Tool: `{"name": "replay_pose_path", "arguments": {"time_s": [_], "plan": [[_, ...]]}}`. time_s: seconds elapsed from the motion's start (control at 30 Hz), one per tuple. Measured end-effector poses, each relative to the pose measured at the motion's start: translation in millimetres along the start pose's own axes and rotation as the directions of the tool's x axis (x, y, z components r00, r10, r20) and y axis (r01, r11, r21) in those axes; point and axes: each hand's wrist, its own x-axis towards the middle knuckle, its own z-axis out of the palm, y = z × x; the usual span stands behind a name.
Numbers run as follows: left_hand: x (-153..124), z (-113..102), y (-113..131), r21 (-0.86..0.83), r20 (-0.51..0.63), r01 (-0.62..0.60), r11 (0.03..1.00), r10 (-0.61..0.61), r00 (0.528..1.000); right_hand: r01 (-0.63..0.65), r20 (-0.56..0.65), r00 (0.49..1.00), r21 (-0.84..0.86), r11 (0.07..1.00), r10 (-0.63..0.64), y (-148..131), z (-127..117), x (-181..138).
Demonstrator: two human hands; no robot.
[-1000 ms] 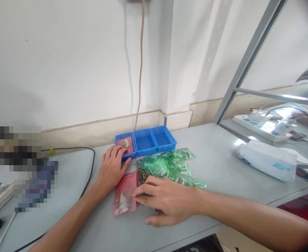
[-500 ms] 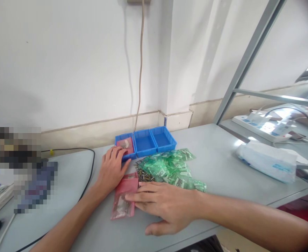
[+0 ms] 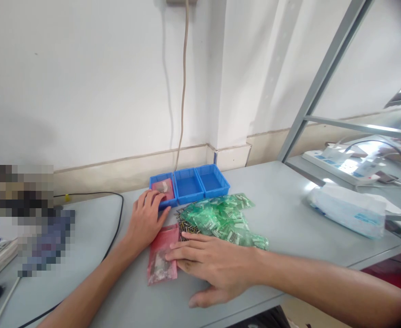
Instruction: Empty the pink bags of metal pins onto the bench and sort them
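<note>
My right hand (image 3: pixel 214 264) lies flat on the grey table (image 3: pixel 289 214), fingers spread, its fingertips resting on a pink plastic bag (image 3: pixel 161 257) of small metal parts. Loose dark metal pins (image 3: pixel 185 225) lie just above those fingers. My left hand (image 3: pixel 145 221) rests flat beside the leftmost of three joined blue trays (image 3: pixel 188 184), fingertips on its front rim. That left tray holds another pink bag (image 3: pixel 164 187). A heap of green bags (image 3: pixel 224 218) lies right of the pins.
A black cable (image 3: pixel 116 228) curves over the table at the left. A white wrapped pack (image 3: pixel 348 209) lies at the right, beside a grey metal frame (image 3: pixel 309 100) and a power strip (image 3: pixel 340 161). The table's front edge runs close under my right hand.
My right hand slid left from the pins onto the pink bag, pushing it slightly left, then eased back a little. My left hand stayed put.
</note>
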Motion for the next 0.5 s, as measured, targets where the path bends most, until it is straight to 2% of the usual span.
{"name": "replay_pose_path", "arguments": {"time_s": [0.13,0.33,0.5], "plan": [[0.2,-0.5,0.4,0.011,-0.005,0.003,1.000,-0.003,1.000,-0.021,-0.015,1.000,-0.013,1.000,0.020,0.8,-2.1,1.5],[-1.6,6.0,-3.1,0.005,-0.040,0.008,1.000,-0.007,0.999,-0.016,-0.114,0.993,0.001,1.000,0.016,3.8,-4.1,1.5],[-2.4,10.4,-5.1,-0.005,-0.104,0.031,1.000,-0.031,0.994,-0.078,-0.220,0.970,0.120,0.990,0.103,3.5,-10.9,-1.2]]}}
